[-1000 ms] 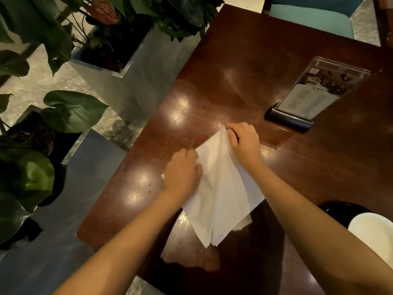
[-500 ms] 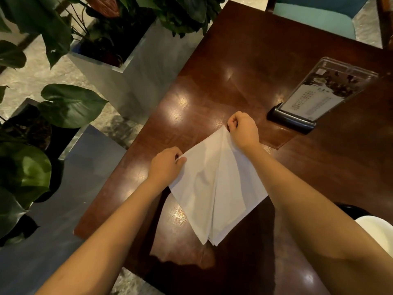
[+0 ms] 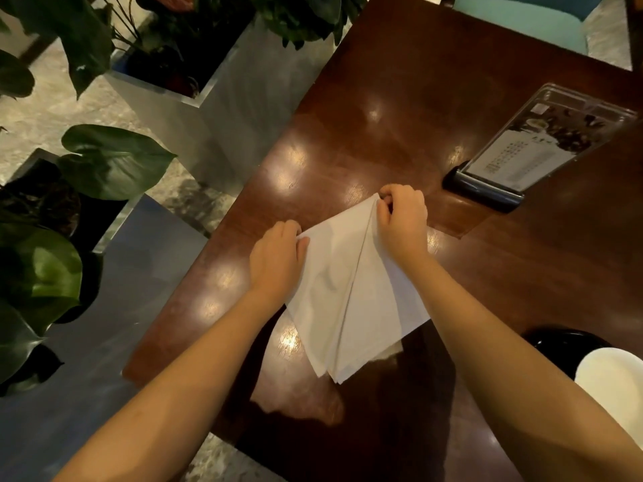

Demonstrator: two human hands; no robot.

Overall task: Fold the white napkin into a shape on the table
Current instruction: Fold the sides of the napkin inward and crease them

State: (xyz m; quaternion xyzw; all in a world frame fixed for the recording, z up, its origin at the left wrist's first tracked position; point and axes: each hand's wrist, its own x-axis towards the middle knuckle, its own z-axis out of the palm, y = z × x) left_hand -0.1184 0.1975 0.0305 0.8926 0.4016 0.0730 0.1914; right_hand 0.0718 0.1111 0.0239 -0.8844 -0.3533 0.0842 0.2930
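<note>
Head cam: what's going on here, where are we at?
A person is folding a white napkin on a dark wooden table. The left hand grips the napkin's left corner, and the right hand pinches the far corner. The napkin lies in several layers with a crease down the middle, narrowing to a point on the person's side. A menu stand sits beyond the right hand, untouched.

Restaurant, menu stand (image 3: 529, 151), dining table (image 3: 400, 99), planters (image 3: 195, 109)
</note>
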